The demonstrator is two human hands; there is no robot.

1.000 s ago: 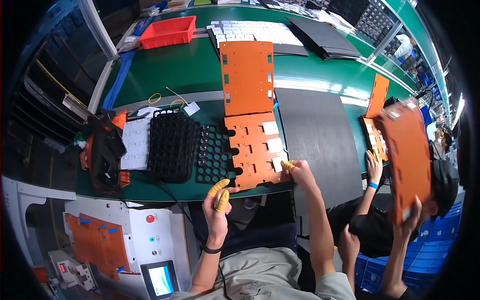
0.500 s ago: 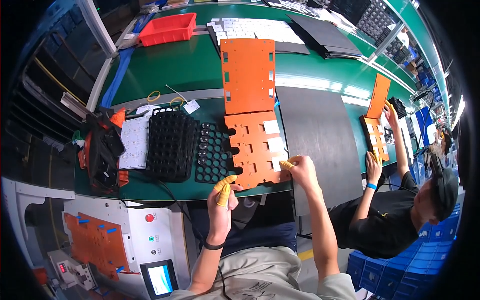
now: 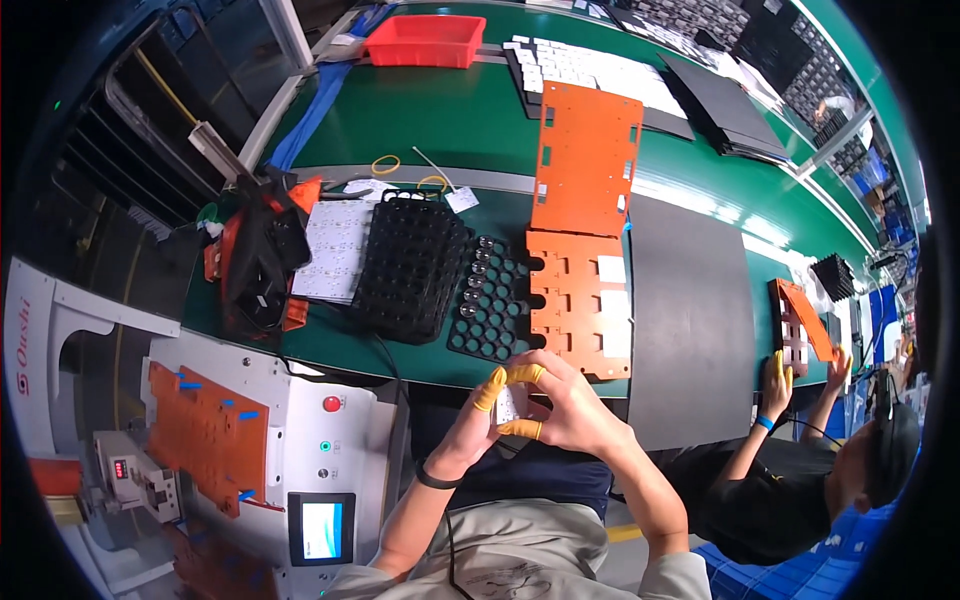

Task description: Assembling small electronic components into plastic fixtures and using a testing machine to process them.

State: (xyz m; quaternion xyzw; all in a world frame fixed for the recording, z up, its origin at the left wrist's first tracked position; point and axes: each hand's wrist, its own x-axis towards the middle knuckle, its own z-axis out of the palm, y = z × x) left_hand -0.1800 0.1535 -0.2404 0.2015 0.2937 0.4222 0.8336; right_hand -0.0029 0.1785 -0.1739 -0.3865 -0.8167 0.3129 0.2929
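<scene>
My left hand (image 3: 468, 425) and my right hand (image 3: 572, 405) meet in front of the bench edge, both with yellow finger cots. Between their fingertips they grip a small white circuit board (image 3: 511, 404) with dark dots, partly covered by the fingers. Just beyond lies an orange fixture (image 3: 565, 310) with its lid (image 3: 588, 160) raised. White square pieces (image 3: 611, 268) sit along its right side. Left of it is a black tray of round holes (image 3: 490, 330), with several clear round lenses (image 3: 478, 268) in one column.
A stack of black trays (image 3: 410, 265) and white board panels (image 3: 330, 250) stand left, beside a dark bag (image 3: 265, 250). A black mat (image 3: 690, 320) lies right. A red bin (image 3: 425, 42) is at the back. A co-worker (image 3: 770, 490) handles another orange fixture (image 3: 790, 325) at far right.
My right hand has left the orange fixture and come to my left hand; both now grip the small white board. The view has shifted left. The co-worker's orange lid has swung lower.
</scene>
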